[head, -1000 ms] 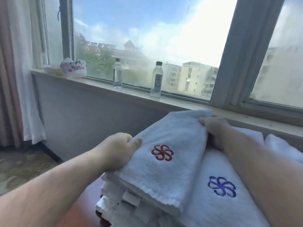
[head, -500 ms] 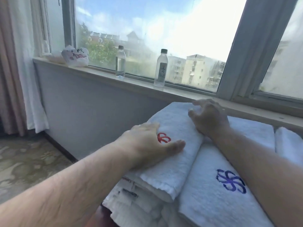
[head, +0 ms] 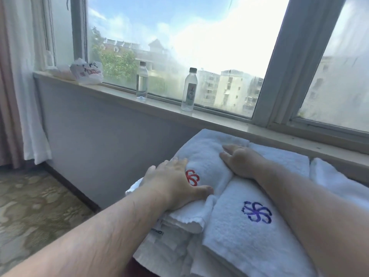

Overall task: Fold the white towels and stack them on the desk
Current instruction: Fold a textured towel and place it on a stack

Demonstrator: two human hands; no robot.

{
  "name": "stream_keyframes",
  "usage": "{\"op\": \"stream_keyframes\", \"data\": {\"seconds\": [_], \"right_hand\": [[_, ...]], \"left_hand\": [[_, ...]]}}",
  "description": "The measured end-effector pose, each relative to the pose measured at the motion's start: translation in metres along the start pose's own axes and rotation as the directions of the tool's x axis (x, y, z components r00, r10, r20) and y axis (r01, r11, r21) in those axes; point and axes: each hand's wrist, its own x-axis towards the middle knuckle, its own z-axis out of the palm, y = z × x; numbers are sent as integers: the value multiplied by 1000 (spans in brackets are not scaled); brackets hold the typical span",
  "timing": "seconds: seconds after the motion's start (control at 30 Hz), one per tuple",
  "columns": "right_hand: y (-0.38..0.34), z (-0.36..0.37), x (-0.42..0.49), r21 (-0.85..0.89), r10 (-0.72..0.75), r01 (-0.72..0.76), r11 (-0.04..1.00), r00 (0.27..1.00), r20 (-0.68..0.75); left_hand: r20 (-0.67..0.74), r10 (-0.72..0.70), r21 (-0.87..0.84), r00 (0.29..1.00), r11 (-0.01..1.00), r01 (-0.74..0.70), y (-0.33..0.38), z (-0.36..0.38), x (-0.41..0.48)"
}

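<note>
Now | left hand point(head: 175, 182), right hand point(head: 239, 160): both flat, fingers spread, on red-logo towel point(head: 207, 156)

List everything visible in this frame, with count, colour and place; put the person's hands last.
Towel with red emblem: 1, white, top of the left stack, under both hands.
Towel with blue emblem: 1, white, folded, right of the red one.
Other folded towels: several, white, under and behind those two; exact count unclear.
Water bottles: 2, clear, upright on the windowsill.
Plastic bag: 1, white with red print, left end of the windowsill.
Curtain: white sheer, far left.
Carpet: patterned beige, lower left.
Left hand: flat, palm down, partly covering the red emblem.
Right hand: flat on the same towel, farther back.
</note>
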Motion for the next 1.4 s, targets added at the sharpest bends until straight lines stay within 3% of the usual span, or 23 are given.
{"op": "stream_keyframes", "data": {"seconds": [0.07, 0.17, 0.3, 0.5, 0.73, 0.83, 0.9, 0.97, 1.03, 1.1, 1.17, 1.23, 1.33, 1.4], "right_hand": [[4, -8, -30, 14, 33, -33, 999, 999, -31], [8, -21, -85, -5, 52, -53, 999, 996, -74], [24, -45, -165, -22, 39, -46, 999, 970, -241], [94, -74, -309, 82, 160, -138, 987, 882, -444], [234, -45, -486, 321, 530, -421, 848, 678, -509], [285, -26, -531, 361, 633, -522, 773, 600, -489], [313, -19, -544, 276, 629, -591, 758, 548, -552], [339, -17, -547, 207, 592, -602, 771, 557, -583], [361, -17, -544, 169, 609, -620, 766, 617, -499], [385, -12, -537, 22, 636, -696, 718, 643, -427], [399, -8, -529, -76, 660, -758, 648, 608, -441], [404, -10, -525, -12, 656, -768, 640, 555, -511], [397, -15, -525, 63, 614, -725, 686, 530, -584], [384, -20, -524, 9, 433, -610, 792, 552, -713]], "left_hand": [[-107, 55, 6, 993, 998, -55, 0, 0, -9], [-292, 239, 58, 926, 971, -232, 3, -13, -31], [-365, 283, -65, 887, 943, -328, 37, -26, -82], [-317, 436, -165, 842, 849, -502, 136, 6, -173], [-236, 686, -284, 688, 628, -724, 281, 92, -250], [-161, 714, -337, 681, 609, -718, 332, 144, -269], [-101, 703, -346, 704, 639, -687, 358, 179, -274], [-48, 669, -388, 741, 672, -631, 375, 210, -276], [-42, 621, -419, 783, 700, -578, 386, 234, -274], [-46, 568, -416, 822, 737, -532, 395, 248, -266], [-15, 497, -422, 868, 784, -456, 400, 257, -254], [3, 452, -420, 892, 810, -409, 402, 261, -246], [-20, 439, -548, 898, 747, -377, 399, 263, -242], [-35, 414, -726, 910, 615, -308, 399, 259, -240]]}}
